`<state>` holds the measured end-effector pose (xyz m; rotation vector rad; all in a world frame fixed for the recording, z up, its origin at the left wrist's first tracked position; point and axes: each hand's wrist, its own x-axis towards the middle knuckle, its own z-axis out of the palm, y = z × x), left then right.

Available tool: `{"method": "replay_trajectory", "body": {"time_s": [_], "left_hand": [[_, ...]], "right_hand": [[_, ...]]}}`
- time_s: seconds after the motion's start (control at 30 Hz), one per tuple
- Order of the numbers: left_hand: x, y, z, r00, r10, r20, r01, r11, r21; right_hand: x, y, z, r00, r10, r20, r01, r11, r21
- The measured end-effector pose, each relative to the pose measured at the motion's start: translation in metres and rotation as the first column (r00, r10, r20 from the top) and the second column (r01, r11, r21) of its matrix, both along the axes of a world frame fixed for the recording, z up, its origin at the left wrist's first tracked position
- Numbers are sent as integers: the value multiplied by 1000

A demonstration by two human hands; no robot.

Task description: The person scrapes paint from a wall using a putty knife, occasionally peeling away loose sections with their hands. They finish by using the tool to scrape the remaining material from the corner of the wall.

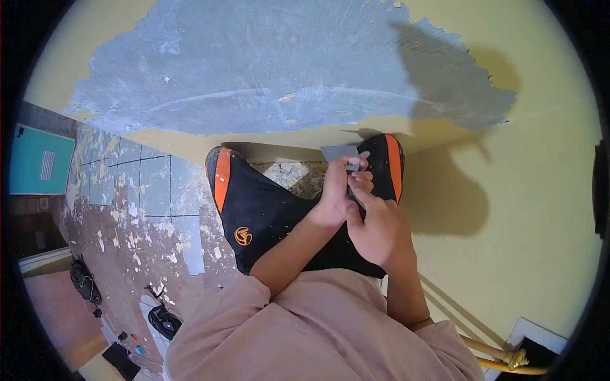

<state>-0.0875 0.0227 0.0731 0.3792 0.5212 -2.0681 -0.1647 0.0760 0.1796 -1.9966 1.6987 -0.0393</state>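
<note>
My two hands meet in front of my knees around a putty knife with a flat grey metal blade. My left hand is closed around it near the blade, thumb and fingers bent. Just below and to the right, my right hand is closed at the handle end, its fingers touching the left hand. Most of the handle is hidden by the hands. Ahead stands a yellow wall with a large scraped grey patch, its edges ragged with peeling paint.
Paint flakes litter the floor on the left. A teal panel, a black bag and dark items lie further left. At lower right a yellow pole with a tied joint leans near the wall. My black trousers have orange stripes.
</note>
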Motion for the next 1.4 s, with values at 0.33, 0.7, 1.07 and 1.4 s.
{"method": "replay_trajectory", "body": {"time_s": [0.33,0.7,1.07,1.4], "left_hand": [[13,-44,-42,993,-39,107,67,959,-274],[22,-53,-90,984,-129,126,156,959,-237],[-17,-25,-78,923,163,349,-157,987,-46],[-25,-19,-54,955,41,295,-48,999,16]], "right_hand": [[16,-29,-28,993,-115,12,114,992,49],[25,-45,-57,989,-148,14,147,985,89],[-35,-32,-65,818,-215,534,205,976,79],[-70,-48,-60,992,45,117,-28,989,-146]]}}
